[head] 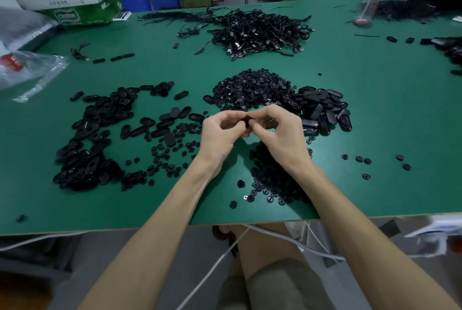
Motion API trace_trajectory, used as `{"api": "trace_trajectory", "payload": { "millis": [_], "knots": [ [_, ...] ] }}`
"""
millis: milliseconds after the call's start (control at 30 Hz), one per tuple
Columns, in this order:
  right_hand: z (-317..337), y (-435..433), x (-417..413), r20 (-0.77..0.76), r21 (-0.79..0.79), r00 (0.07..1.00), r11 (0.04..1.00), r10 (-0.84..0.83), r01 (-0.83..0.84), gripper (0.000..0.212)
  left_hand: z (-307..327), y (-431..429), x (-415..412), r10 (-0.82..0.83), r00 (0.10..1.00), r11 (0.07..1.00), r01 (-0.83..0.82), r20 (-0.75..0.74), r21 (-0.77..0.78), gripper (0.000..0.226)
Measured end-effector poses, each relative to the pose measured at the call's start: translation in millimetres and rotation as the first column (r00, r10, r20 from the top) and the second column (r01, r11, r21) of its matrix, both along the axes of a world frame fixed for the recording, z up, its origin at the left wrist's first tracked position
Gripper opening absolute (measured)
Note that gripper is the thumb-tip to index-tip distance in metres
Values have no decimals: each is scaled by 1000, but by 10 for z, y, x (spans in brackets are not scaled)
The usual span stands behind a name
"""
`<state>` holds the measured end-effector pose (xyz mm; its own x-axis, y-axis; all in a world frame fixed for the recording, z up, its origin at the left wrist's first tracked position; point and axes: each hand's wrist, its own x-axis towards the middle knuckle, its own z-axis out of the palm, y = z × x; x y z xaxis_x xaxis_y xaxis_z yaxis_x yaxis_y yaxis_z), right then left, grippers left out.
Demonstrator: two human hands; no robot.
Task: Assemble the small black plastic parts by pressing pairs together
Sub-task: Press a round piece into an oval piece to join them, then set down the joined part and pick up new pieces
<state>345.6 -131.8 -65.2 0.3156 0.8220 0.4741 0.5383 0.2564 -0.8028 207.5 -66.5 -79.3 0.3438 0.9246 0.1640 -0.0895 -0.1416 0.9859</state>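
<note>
Seen from the head camera, the left hand (221,132) and right hand (281,132) meet above the green table (387,114). Each grip is narrow, the fingertips pinching one small black part (247,121) held between both hands. Just behind them lies a heap of round pieces (252,87). Oval shells (322,109) are piled to the right and more ovals (92,139) to the left. A cable tangle (260,32) sits farther back.

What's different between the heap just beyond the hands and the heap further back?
The near heap is small round discs, packed low; the far heap is long thin cables with plugs, tangled and looser. The far heap spreads wider. Both are black and lie on the green table.
</note>
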Motion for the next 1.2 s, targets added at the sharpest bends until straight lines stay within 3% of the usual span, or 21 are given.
{"api": "trace_trajectory", "payload": {
  "millis": [200,533,633,800,900,1000,1100,1200],
  "knots": [
    [-6,-4,14,2,22,1000,1000,-14,14,22,-1,11,-29,-8,999,1000,8,43,-6,19],
    [14,14,2,9,15,998,998,-64,64,26,26,-21,9,33,999,999,-32,-21,44,22],
    [16,43,59,-90,25,974,977,-209,212,34,67,-52,31,122,988,987,-111,-91,120,23],
    [-26,67,180,-307,-114,870,923,-385,368,67,140,-31,-153,242,923,937,-141,-300,320,31],
    [-61,79,211,-342,-184,860,924,-379,335,80,236,151,-434,338,808,899,-126,-483,419,37],
    [-76,78,201,-364,-189,868,940,-337,285,80,335,412,-756,461,654,866,-184,-601,464,38],
    [-72,73,184,-316,-146,875,931,-366,336,67,382,661,-1089,580,419,811,-222,-698,541,51],
    [-49,77,178,-258,-141,888,924,-380,354,49,378,874,-1404,562,146,825,-165,-814,540,54]
  ]
}}
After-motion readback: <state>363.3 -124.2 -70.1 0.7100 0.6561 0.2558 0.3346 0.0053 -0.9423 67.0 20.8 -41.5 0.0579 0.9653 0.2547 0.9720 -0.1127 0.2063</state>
